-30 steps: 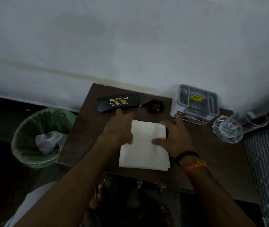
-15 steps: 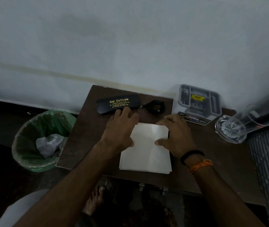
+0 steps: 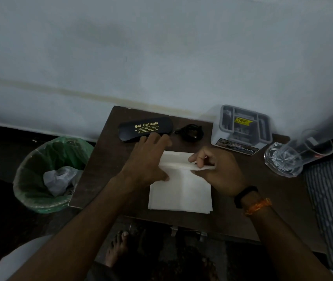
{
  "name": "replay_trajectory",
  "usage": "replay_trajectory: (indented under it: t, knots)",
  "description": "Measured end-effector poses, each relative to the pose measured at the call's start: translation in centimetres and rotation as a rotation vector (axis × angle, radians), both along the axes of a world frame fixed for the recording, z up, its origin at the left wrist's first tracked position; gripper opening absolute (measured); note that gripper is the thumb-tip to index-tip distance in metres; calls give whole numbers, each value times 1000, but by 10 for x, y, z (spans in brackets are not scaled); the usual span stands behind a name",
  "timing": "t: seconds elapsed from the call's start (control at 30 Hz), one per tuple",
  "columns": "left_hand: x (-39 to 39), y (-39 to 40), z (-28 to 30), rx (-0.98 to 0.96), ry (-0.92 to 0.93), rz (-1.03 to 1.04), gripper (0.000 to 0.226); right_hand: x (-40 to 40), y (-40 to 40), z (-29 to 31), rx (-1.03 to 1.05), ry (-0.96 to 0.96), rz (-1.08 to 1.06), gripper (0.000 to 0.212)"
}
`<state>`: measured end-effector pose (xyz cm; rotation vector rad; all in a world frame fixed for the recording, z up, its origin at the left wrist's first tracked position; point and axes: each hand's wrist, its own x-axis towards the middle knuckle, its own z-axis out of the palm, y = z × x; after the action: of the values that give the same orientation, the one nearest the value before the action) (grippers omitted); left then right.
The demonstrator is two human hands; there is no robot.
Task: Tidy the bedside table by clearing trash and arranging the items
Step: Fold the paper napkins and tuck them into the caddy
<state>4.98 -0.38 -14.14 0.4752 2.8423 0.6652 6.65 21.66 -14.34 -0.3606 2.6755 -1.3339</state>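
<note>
Dim table carried white tissues; left hand pressed flat, steadying them, while right hand pinched the top sheet's edge, probably folding it.

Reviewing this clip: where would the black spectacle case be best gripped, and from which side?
Probably across its narrow width near the middle, coming from above. The black spectacle case lies flat and long on the bedside table, parallel to the wall, so its short sides suit a thumb-and-fingers pinch. The left hand, resting beside the white napkin, is nearest; its fingertips already reach the case's front edge.
</note>
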Motion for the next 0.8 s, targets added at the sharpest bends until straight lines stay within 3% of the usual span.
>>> replay_trajectory:
  t: [0.17, 0.3, 0.43, 0.6, 0.7, 0.8]
  knots:
    - [-11, -13, 6, 485, -189, 119, 30, -2, 6, 12, -311, -114, -174, 19]
    - [-12, -7, 16, 850, -432, 293, 37, -5, 4, 21, -700, -289, -353, 43]
    - [-10, -1, 28, 1097, -529, 350, 34, -3, 3, 23, -790, -516, -282, 53]
    - [-8, 10, 30, 1240, -596, 403, 29, 0, -1, 27, -831, -596, -280, 47]
    - [-3, 17, 30, 1260, -631, 379, 40, 0, -5, 26, -955, -590, -288, 44]
    - [-1, 21, 29, 1238, -627, 390, 52, 0, -8, 23, -952, -546, -294, 45]
